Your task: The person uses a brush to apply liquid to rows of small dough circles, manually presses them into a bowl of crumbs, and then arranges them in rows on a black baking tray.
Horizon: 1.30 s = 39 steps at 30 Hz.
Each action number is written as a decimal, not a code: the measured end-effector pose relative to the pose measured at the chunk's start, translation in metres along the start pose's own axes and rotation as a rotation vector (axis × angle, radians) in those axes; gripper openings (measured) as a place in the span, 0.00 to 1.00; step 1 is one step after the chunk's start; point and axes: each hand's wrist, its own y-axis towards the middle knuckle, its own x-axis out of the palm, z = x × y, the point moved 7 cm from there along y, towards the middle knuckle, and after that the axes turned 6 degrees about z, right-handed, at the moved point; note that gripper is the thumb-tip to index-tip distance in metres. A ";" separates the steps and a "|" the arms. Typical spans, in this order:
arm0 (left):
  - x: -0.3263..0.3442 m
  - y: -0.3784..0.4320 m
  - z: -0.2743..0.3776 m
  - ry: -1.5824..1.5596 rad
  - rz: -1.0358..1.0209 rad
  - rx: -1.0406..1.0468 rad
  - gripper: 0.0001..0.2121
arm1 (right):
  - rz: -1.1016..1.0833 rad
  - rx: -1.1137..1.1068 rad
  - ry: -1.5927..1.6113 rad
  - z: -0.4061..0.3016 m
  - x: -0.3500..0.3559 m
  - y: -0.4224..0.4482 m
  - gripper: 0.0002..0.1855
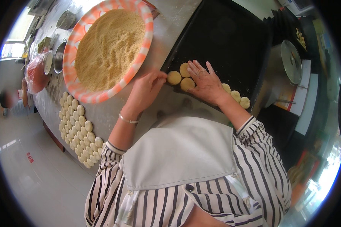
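My right hand (206, 83) lies palm down with spread fingers over the near part of a black baking tray (224, 37), partly covering some dough rounds. Its fingertips reach a crumb-coated round (184, 70), and the thumb is at another coated round (187, 84). At the tray's left corner, my left hand (147, 89) has bent fingers, their tips beside or touching a third coated round (174, 77). Whether anything is between those fingers is hidden. Several paler coated rounds (235, 96) sit along the near edge under my right forearm.
Left of the tray is an orange-and-white plastic basin (106, 98) of tan crumbs (110, 51). Several plain dough pieces (79, 129) lie in rows on the metal table (116, 113). A glass lid (291, 61) stands at right. A person (18, 103) is at far left.
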 end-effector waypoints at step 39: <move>-0.162 -0.479 -0.301 -0.705 0.680 -0.784 0.16 | -0.673 -0.035 0.809 -0.426 0.121 0.076 0.16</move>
